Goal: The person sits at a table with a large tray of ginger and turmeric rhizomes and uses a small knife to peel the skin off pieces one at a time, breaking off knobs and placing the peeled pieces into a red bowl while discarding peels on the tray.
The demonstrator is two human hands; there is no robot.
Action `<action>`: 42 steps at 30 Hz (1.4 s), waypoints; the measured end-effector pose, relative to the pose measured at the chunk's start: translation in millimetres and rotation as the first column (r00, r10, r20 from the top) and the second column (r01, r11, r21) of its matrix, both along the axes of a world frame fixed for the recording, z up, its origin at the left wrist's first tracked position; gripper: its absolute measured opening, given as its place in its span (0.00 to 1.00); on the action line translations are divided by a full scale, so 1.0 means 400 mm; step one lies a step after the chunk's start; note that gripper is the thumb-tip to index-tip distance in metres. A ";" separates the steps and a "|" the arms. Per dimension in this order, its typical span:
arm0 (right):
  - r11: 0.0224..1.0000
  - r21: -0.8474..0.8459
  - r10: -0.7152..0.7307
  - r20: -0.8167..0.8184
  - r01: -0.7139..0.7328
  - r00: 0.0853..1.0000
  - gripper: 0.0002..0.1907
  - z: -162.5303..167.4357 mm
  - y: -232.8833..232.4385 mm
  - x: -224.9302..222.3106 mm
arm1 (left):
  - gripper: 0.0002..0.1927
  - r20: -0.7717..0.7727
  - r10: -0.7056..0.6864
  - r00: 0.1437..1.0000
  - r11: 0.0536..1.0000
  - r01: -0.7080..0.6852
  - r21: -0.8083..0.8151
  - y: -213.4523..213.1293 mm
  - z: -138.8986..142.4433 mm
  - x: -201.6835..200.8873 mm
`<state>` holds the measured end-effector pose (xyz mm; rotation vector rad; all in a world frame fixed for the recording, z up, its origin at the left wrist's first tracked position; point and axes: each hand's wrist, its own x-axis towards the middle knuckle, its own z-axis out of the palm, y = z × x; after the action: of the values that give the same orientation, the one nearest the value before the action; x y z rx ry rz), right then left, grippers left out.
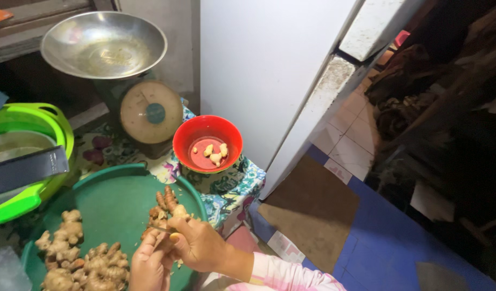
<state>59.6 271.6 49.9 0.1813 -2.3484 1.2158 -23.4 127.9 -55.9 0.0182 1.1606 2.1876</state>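
Two hands peeling a ginger piece over a green tray.

Taking the green tray (118,199) as landmark: behind it a metal-pan weighing scale (151,110) is standing on the cloth-covered bench (231,186), and a lime basket (37,121) is sitting to its left. Just off its far right rim a red bowl (207,143) is holding only a few peeled bits, while a large heap of unpeeled ginger (80,258) is lying on its near left, so most seems left to do. Over its near right rim the left hand (149,267) is gripping the ginger piece (164,210); the right hand (199,242) is clenching a small blade (159,229) against it. The bench edge is dropping off right of the tray to open floor.
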 end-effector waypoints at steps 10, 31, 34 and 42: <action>0.992 -0.094 0.087 0.070 -0.081 0.994 0.17 -0.004 -0.035 -0.043 | 0.16 -0.034 0.072 0.997 0.997 -0.073 -0.021 -0.037 0.036 0.020; 0.962 -0.109 0.260 0.109 -0.249 0.959 0.20 -0.125 -0.142 -0.104 | 0.15 0.085 0.133 0.987 0.986 -0.141 0.093 -0.165 0.083 0.033; 0.959 -0.142 0.262 0.124 -0.244 0.957 0.19 -0.133 -0.147 -0.104 | 0.12 0.142 0.144 0.979 0.986 -0.155 0.069 -0.163 0.086 0.037; 0.923 -0.273 0.318 0.151 -0.270 0.936 0.21 -0.132 -0.148 -0.105 | 0.08 -0.026 0.113 0.993 0.993 -0.111 0.040 -0.148 0.063 0.048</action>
<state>17.5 212.4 -3.0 0.3582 -2.3610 1.7333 -4.2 68.5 -30.6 0.0004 1.1596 2.3151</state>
